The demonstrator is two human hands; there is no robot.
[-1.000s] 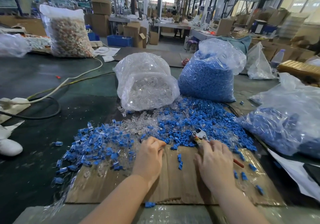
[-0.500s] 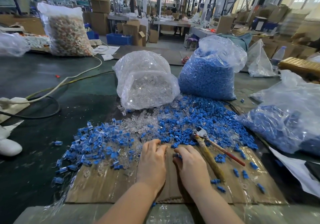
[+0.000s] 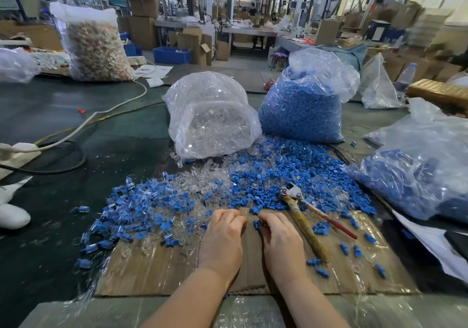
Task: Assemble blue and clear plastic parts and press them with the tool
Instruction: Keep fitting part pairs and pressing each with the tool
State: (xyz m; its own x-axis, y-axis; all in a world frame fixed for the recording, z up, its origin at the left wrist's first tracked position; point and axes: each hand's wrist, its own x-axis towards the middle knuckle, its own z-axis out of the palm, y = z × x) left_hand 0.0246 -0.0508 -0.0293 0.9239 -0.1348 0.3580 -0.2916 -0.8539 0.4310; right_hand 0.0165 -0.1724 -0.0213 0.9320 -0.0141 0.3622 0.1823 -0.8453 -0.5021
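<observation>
My right hand (image 3: 281, 236) rests on the cardboard sheet (image 3: 157, 269), fingers curled and pinching a small blue part (image 3: 257, 224) at their tips. My left hand (image 3: 222, 236) sits just beside it, knuckles up and fingers curled under; whether it holds anything I cannot tell. Just right of my right hand the pressing tool (image 3: 304, 216) lies on the cardboard, its metal head at the far end among the loose blue parts (image 3: 278, 170). Left of those spreads a scatter of clear parts (image 3: 210, 178) and joined pieces (image 3: 141, 206). Farther off on the tabletop (image 3: 63, 115) stand a bag of clear parts (image 3: 210, 122) and, to its right, a bag of blue parts (image 3: 304, 110).
</observation>
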